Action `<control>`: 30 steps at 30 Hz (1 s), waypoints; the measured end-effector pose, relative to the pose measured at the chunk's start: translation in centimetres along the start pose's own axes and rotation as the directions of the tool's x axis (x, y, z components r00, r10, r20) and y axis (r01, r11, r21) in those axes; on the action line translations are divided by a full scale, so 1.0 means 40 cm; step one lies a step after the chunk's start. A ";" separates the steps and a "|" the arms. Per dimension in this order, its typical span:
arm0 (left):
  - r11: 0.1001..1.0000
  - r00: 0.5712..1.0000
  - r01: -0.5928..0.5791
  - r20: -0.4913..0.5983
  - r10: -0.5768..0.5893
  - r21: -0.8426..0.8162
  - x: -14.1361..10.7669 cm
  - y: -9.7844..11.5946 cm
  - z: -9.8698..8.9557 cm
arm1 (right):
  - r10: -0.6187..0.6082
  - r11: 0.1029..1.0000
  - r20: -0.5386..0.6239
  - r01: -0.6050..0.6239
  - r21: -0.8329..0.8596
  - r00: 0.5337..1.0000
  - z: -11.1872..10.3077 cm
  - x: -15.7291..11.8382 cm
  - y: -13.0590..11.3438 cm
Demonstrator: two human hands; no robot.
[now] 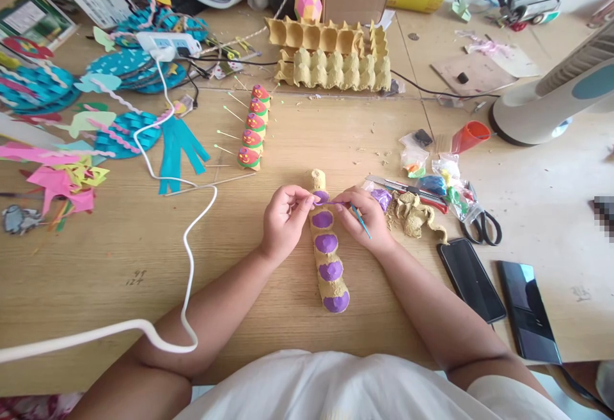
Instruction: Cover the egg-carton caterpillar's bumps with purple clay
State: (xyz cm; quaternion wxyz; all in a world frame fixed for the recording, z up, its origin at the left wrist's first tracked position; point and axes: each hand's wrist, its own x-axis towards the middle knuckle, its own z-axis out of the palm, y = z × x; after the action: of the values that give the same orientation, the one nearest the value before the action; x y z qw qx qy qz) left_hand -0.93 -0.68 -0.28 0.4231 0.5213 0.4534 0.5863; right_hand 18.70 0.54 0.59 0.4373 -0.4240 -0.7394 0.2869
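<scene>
1. The left hand (286, 218) has its thumb and fingertips pressed together, pinching one end of a thin purple strand (330, 202).
2. The right hand (367, 218) pinches the strand's other end between thumb and finger; a slim blue tool (361, 220) also sits in this hand, slanting out across the fingers.
3. The purple strand spans the gap between the two hands, above the upper part of an egg-carton strip (329, 257). Whether it touches the strip there I cannot tell.
4. The egg-carton strip lies lengthwise on the bench (230, 228), in front of the person and between the forearms. Five of its bumps carry purple patches; the far end bump is bare tan.
5. Just beside the right hand lie a purple packet (382, 199), a craft knife (398, 183) and torn carton scraps (415, 217).
6. Farther right are black-handled scissors (485, 228) and two dark phones, one (472, 282) nearer the scraps, the other (527, 311) beside it.
7. Beyond the left hand stands a painted red-and-green carton strip (254, 124) with pale sticks along its side.
8. Egg cartons (343, 70) sit at the back.
</scene>
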 end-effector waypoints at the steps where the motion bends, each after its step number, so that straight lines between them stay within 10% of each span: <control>1: 1.000 1.000 0.021 -0.006 -0.021 -0.018 0.000 0.001 0.001 | 0.008 1.000 0.003 -0.008 0.002 1.000 0.000 0.000 -0.001; 15: 0.979 0.982 0.109 -0.133 -0.133 -0.172 0.031 -0.017 -0.001 | 0.104 0.988 0.004 -0.103 -0.111 0.995 -0.024 0.038 -0.030; 30: 0.996 0.968 0.089 -0.235 -0.085 0.009 0.095 -0.047 -0.005 | 0.025 0.983 0.026 -0.020 -0.182 0.999 0.012 0.153 0.034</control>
State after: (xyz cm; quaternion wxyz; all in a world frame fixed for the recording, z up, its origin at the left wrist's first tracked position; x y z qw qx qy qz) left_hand -1.45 3.44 -1.25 0.3868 0.4324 0.5283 0.6199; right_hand 17.22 6.55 1.76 0.3831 -0.4665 -0.7636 0.2292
